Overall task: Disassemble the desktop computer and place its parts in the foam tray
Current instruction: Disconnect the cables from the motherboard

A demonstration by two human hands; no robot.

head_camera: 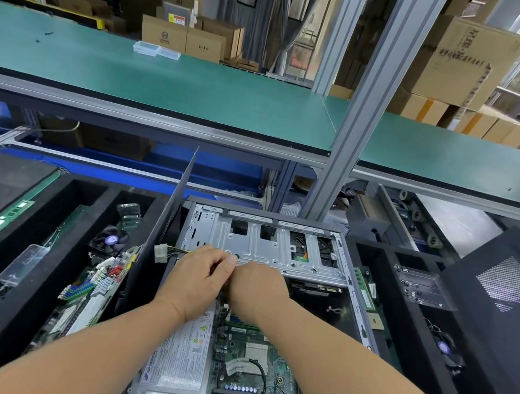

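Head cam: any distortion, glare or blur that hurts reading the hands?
Head view: wide-angle bend is strong, the shelf edge bows and the post leans. Glare washes out the windows top right and the mesh panel. The left hand and right hand are lit evenly but slightly soft; their fingertips meet over the case, and what they hold is hidden.

The computer case [253, 315] is seen in bare, dull-grey sheet metal, its drive bracket [278, 247] punched and faintly shiny. Left of the case, a tray [89, 190] of matt black foam is seen. Behind the case, the bench [167, 86] is covered in smooth, matt green mat.
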